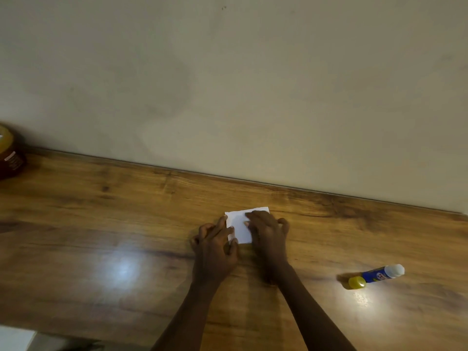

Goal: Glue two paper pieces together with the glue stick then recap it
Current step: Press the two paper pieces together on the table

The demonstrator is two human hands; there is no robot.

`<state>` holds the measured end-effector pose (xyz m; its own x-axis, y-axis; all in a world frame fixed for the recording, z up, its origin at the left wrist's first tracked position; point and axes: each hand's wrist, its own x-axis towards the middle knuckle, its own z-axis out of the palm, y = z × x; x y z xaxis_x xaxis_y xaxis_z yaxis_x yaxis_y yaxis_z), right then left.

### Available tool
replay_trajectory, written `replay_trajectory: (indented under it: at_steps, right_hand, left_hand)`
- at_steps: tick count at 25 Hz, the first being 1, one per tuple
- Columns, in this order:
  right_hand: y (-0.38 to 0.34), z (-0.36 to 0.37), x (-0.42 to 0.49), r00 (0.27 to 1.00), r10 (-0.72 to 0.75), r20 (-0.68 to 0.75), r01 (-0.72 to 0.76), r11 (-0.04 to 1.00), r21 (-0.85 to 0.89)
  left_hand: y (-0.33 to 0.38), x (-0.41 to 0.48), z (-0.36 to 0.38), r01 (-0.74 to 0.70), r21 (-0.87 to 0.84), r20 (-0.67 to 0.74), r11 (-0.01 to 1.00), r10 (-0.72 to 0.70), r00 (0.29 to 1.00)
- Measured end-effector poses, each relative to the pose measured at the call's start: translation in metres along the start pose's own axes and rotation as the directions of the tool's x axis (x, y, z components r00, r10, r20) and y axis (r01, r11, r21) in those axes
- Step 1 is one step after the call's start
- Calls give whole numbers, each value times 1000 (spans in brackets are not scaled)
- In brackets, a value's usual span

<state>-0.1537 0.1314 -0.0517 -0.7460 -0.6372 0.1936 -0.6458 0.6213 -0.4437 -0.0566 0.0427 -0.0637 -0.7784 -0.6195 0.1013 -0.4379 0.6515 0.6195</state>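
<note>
Paper [240, 225], white and small, lay flat on the wooden table [126, 203], close to the wall and directly ahead of the person. It looked like a single sheet, so I judged the two pieces were stacked one on the other, though no separate edges could be made out. Both hands rested on it, probably to press the glued faces together and stop them sliding. The left hand [215, 245] sat at the near left edge, fingers partly curled, its fingertips on the sheet; it was pressing down, not gripping. The right hand [268, 230] lay palm-down over the right side, fingers spread fairly flat, gripping nothing.

Well apart to the right lay the glue stick [379, 274] on its side, a blue tube with its white end bare. The yellow cap [357, 282] rested just beside the tube's other end, whether touching it I could not tell. It was likely left there to free both hands, so the capping was not yet done.

The table was glossy brown wood grain that threw back two bright patches of lamp light. A plain, faintly stained cream wall [228, 84] rose behind it, and a brown jar [10, 155] stood at the far left edge.
</note>
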Motion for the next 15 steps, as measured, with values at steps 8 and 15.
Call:
replay_trajectory:
  at_steps: [8, 15]
  right_hand:
    - [13, 1, 1, 984, 50, 172, -37, 996, -80]
    - [16, -10, -15, 996, 65, 65, -60, 995, -77]
  left_hand:
    - [4, 0, 0, 20, 44, 21, 999, -20, 1000]
    - [6, -1, -1, 13, 62, 7, 998, -13, 1000]
